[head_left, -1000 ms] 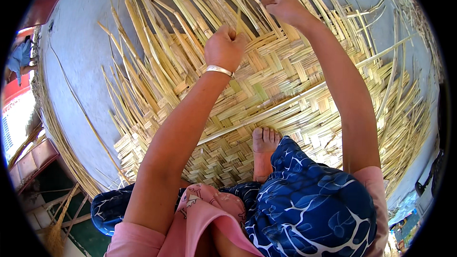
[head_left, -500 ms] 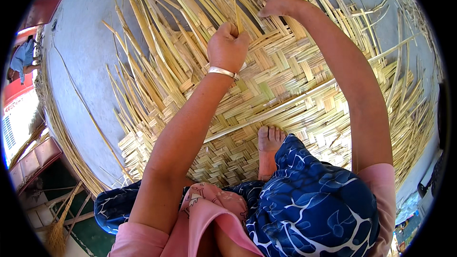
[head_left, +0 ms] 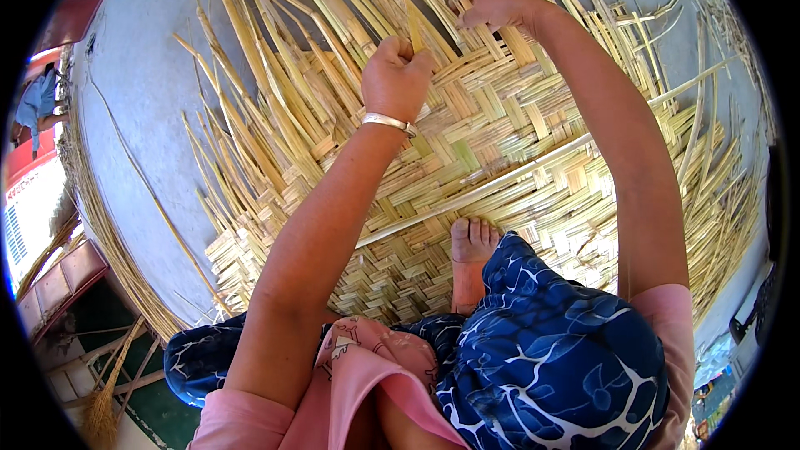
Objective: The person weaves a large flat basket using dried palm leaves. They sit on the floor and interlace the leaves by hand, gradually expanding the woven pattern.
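A woven mat [head_left: 467, 154] of flat, yellow-green split cane lies on the floor before me, its loose strip ends [head_left: 258, 67] fanning out at the far side. My left hand [head_left: 398, 79], with a silver bangle at the wrist, is closed around a narrow cane strip [head_left: 413, 21] that rises away from the mat's far edge. Farther out and to the right, my right hand [head_left: 500, 8] has its thumb and fingers curled at one of the loose strips. A long thin cane rod [head_left: 467, 196] lies slantwise across the weave. My bare foot [head_left: 473, 254] rests on the mat's near part.
Bundled long canes [head_left: 112, 246] curve along the left side of the grey floor [head_left: 154, 108]. A straw broom [head_left: 102, 417] is at lower left. Another person [head_left: 37, 104] in blue is at the far left. More loose canes [head_left: 725, 200] spread along the right.
My right hand has shifted slightly right, its fingers a little looser at the strips. The left hand keeps its hold on the strip, which leans slightly more left at its top.
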Motion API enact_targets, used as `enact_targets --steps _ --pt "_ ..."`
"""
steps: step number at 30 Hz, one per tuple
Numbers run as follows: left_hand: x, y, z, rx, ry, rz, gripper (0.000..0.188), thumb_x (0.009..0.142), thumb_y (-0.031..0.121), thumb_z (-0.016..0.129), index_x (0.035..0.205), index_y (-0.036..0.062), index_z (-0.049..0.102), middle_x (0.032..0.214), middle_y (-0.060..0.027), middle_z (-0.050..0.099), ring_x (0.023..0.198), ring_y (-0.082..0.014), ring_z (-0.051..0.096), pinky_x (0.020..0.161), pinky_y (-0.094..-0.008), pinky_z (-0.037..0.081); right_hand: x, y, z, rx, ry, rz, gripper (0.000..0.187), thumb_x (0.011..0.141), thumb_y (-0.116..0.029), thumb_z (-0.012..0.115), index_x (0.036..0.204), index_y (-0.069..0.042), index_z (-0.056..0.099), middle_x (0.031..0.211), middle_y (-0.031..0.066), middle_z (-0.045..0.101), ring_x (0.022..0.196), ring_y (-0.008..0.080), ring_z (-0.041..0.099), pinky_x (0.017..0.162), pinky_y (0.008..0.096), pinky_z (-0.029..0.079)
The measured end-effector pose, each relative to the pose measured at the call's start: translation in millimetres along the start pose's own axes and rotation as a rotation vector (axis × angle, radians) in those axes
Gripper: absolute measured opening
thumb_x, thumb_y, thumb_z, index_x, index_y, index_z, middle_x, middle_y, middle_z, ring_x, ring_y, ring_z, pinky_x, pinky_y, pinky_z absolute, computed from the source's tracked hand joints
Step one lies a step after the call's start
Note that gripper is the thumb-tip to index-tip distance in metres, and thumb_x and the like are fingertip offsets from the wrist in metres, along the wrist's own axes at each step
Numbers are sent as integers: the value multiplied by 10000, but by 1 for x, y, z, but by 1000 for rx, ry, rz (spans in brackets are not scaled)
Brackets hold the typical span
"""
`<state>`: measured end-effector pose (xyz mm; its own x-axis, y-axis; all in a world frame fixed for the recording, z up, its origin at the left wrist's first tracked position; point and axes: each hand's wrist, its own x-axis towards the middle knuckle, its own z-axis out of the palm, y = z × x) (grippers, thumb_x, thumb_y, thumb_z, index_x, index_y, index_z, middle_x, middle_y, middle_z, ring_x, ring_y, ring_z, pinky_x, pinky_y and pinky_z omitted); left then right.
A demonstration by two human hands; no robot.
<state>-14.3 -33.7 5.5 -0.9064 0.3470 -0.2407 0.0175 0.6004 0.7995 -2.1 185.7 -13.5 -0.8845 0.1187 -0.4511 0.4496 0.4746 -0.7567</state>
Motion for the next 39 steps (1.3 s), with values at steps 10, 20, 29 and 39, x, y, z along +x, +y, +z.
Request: enact_targets --steps 10,20,29,39 --pt "6 -9 7 -24 13 -36 231 741 229 666 760 12 588 638 -113 606 584 -236 581 586 -351 473 5 -6 14 -208 99 -44 488 709 -222 713 1114 18 587 961 129 652 826 226 618 756 330 488" --pt "5 -13 16 -27 10 33 220 820 201 679 897 1 631 654 -16 577 584 -98 506 541 -285 428 -29 13 3 496 41 -158 525 830 -195 699 1275 3 503 1123 67 623 1038 124 576 947 263 425" --pt "14 -16 10 58 -250 71 209 839 249 623 967 100 697 793 -93 675 700 -235 634 671 -337 493 -31 29 -11 946 95 -275 343 844 -193 679 1145 -47 604 1037 35 617 949 103 567 911 268 463" --pt "-10 -23 19 -381 -61 -35 156 880 51 599 1023 -12 615 831 -60 649 649 -100 599 556 -229 488 -78 44 -1 386 604 107 184 860 -100 590 1019 -33 653 895 51 658 669 106 618 648 227 499"
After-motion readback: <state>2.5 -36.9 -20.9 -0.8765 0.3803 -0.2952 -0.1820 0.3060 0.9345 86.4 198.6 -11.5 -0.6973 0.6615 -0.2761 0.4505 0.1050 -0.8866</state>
